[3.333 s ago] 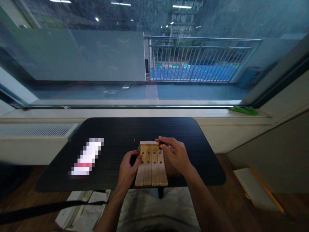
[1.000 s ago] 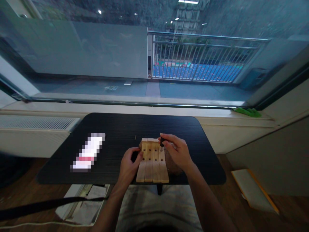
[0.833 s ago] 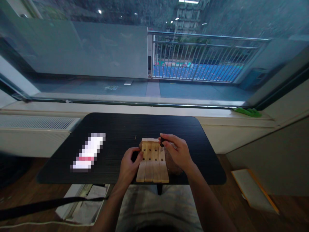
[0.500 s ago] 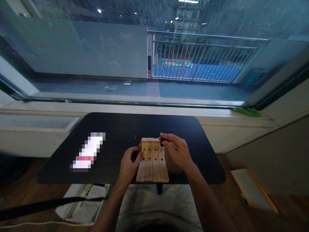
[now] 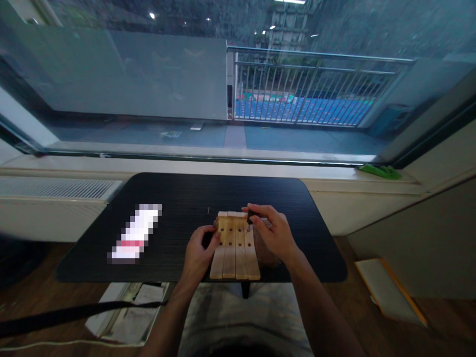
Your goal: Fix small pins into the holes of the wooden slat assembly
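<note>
Several pale wooden slats (image 5: 235,258) lie side by side, with two rows of dark holes across them. They rest on a rough brown block (image 5: 266,250) that shows at their right side. My left hand (image 5: 201,250) grips the left edge of the slats, thumb on top. Between the thumb and fingers of my right hand (image 5: 273,228) is a short dark-handled screwdriver (image 5: 250,216), held upright. Its thin tip points down at the upper hole of the rightmost slat; whether it touches a screw is too small to tell.
The black table (image 5: 178,193) stands against the windowsill (image 5: 327,172). A blurred-out white and pink object (image 5: 139,230) lies at its left. A thin sliver (image 5: 208,210) lies beyond the slats. Below left is an open white box (image 5: 122,317); a green cloth (image 5: 381,171) sits on the sill.
The fingers of my right hand have shifted slightly around the screwdriver's handle, with one fingertip reaching further left. My left hand and the slats stay in place.
</note>
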### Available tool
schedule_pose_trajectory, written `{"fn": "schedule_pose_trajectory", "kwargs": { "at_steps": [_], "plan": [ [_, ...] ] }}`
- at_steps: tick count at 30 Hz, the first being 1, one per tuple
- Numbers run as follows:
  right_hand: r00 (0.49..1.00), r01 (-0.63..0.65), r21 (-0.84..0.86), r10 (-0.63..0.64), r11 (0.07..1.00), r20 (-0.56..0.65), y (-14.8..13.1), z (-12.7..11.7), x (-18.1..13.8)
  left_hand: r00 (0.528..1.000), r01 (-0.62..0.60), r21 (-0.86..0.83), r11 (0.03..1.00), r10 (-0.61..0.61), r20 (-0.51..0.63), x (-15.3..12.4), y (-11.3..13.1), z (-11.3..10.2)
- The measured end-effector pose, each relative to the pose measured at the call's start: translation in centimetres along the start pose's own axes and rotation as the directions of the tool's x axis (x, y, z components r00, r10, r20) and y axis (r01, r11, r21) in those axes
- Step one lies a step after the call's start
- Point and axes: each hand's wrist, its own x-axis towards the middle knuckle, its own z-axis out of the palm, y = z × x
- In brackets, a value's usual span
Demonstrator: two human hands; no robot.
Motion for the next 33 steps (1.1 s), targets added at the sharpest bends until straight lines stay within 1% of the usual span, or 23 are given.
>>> {"fn": "schedule_pose_trajectory", "kwargs": {
  "at_steps": [6, 12, 22, 24, 28, 33],
  "plan": [
    [1.000, 0.000, 0.016, 0.000, 1.000, -0.017, 0.19, 0.03, 0.06, 1.000, -0.005, 0.012, 1.000, 0.005, -0.005, 0.00, 0.06, 0.03],
    [0.999, -0.006, -0.005, 0.006, 1.000, -0.035, 0.23, 0.13, 0.15, 1.000, -0.012, 0.005, 1.000, 0.012, -0.002, 0.04, 0.15, 0.04],
    [0.997, 0.015, 0.004, -0.014, 1.000, -0.082, 0.53, 0.30, -0.03, 1.000, 0.000, -0.003, 1.000, 0.000, -0.005, 0.02, 0.22, -0.02],
    [0.996, 0.023, 0.009, -0.022, 1.000, -0.083, 0.49, 0.35, 0.02, 1.000, 0.004, -0.004, 1.000, -0.004, -0.003, 0.03, 0.20, 0.01],
    [0.998, -0.004, 0.014, 0.005, 1.000, -0.070, 0.29, 0.44, 0.11, 1.000, 0.006, -0.003, 1.000, -0.006, -0.004, 0.05, 0.05, 0.09],
    [0.996, -0.001, 0.024, 0.003, 1.000, -0.088, 0.22, 0.43, 0.18, 1.000, -0.007, 0.003, 1.000, 0.007, -0.002, 0.06, -0.14, 0.06]
  ]
}}
